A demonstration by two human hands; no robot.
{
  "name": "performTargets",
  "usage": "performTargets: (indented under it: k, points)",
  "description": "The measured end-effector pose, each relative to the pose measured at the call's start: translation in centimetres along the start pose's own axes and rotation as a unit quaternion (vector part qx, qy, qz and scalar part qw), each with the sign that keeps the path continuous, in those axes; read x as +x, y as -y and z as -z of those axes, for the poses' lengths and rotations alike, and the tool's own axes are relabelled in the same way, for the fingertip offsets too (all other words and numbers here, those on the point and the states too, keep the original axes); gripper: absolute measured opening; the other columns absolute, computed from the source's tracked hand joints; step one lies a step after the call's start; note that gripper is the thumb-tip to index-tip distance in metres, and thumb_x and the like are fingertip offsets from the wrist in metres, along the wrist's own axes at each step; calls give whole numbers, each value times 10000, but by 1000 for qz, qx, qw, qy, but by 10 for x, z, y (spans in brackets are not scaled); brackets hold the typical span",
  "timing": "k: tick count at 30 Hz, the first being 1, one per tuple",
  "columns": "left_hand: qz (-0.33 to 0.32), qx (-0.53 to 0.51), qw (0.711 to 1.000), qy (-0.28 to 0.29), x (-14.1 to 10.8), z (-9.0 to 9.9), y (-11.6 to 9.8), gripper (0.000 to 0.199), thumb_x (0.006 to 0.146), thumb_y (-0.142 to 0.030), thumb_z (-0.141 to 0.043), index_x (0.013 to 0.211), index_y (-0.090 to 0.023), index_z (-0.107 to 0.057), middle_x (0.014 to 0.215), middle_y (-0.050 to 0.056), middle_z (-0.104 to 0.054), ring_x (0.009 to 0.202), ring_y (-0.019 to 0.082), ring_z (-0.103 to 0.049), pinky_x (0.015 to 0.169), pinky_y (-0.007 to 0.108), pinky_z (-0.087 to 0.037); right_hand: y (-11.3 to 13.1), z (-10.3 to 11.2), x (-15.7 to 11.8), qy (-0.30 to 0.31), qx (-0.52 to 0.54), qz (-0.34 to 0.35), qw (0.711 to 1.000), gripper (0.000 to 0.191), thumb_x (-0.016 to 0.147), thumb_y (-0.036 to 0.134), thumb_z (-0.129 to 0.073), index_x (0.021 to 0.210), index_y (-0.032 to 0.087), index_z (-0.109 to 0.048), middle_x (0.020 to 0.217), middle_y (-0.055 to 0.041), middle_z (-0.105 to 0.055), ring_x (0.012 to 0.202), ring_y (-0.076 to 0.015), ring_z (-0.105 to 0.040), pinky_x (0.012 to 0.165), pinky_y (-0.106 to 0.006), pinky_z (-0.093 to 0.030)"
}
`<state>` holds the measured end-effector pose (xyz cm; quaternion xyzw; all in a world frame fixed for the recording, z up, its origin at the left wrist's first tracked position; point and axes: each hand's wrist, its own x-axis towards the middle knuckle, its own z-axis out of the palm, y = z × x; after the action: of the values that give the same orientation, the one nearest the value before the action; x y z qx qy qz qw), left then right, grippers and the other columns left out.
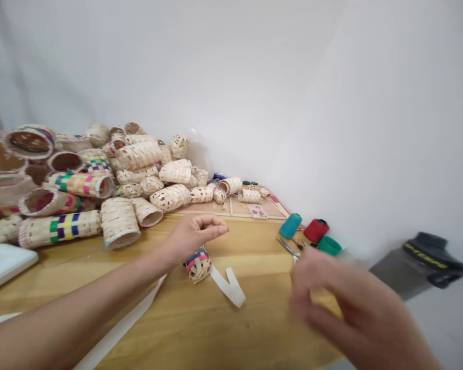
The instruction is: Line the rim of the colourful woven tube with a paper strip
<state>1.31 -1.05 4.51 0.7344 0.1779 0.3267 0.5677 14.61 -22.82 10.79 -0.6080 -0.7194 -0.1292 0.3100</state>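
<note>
Two hands: curled left (195,234) just above small basket (198,264), blurred right (324,288) loosely open.

Both arms are bare from the picture's edge to the wrist, with no sleeve in view. The left hand (193,234) wears no glove, ring or watch. The right hand (343,303) is blurred; it too looks bare, though finer details cannot be made out.
</note>
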Motion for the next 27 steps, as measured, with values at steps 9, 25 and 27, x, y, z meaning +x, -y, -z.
performTargets:
  k: [9,25,27]
  points:
    - [-12,75,997,23,-5,-5,-3,323,720,-443,-635,734,-125,-691,555,-33,-438,523,82,-299,483,215,-205,-34,-49,33,0,-122,16,992,105,874,212,-657,976,197,-640,907,-48,-670,849,-207,-624,702,-298,-451]
    - [-51,99,993,24,0,-2,-6,286,762,-408,-609,710,-136,-681,570,-33,-483,525,80,-340,490,208,-248,-38,-66,53,45,-127,-6,991,148,901,228,-623,771,180,-675,783,-28,-670,759,-173,-604,650,-273,-380]
    - [-84,126,988,20,8,1,-17,270,772,-389,-608,692,-141,-677,557,-40,-472,529,80,-346,501,209,-262,-39,-61,58,38,-103,-19,994,154,894,220,-623,757,189,-685,762,-22,-669,733,-169,-593,642,-276,-376]
